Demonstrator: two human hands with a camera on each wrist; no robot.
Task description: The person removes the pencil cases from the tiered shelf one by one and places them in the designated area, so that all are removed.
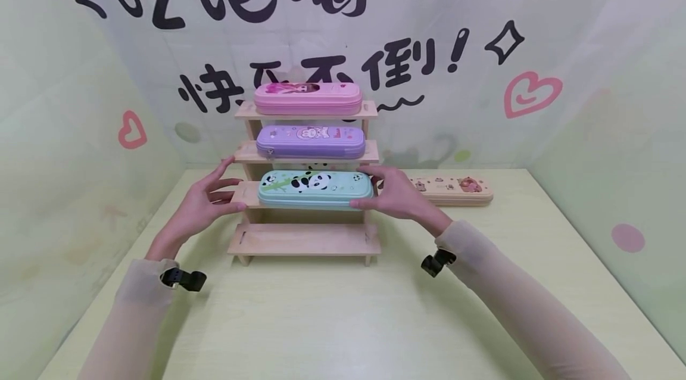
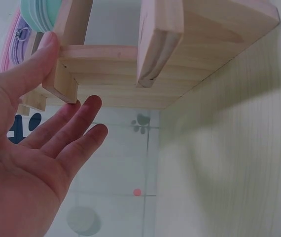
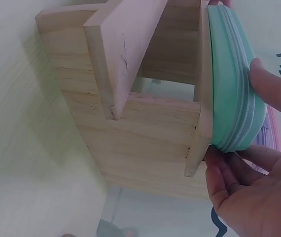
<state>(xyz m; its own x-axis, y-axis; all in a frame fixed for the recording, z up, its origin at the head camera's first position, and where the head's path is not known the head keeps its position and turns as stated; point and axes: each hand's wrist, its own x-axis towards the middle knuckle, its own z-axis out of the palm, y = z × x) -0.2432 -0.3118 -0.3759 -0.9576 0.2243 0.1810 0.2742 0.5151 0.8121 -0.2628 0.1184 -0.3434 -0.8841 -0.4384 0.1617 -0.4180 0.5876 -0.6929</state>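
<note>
A mint-green pencil case (image 1: 316, 188) with a panda picture lies along the third shelf from the top of a stepped wooden rack (image 1: 300, 243). My right hand (image 1: 399, 194) grips its right end, thumb on the zipped front and fingers curled behind and under the end, as the right wrist view shows. At the rack's left side is my left hand (image 1: 200, 201), its fingers spread and relaxed. Its thumb rests at the end of the same shelf (image 2: 64, 81), and no case is in its grasp.
Above, a purple pencil case (image 1: 311, 142) and a pink pencil case (image 1: 308, 99) lie on the two upper shelves. On the table (image 1: 343, 320), right of the rack, a peach pencil case (image 1: 452, 190) lies near the back wall, which carries large lettering.
</note>
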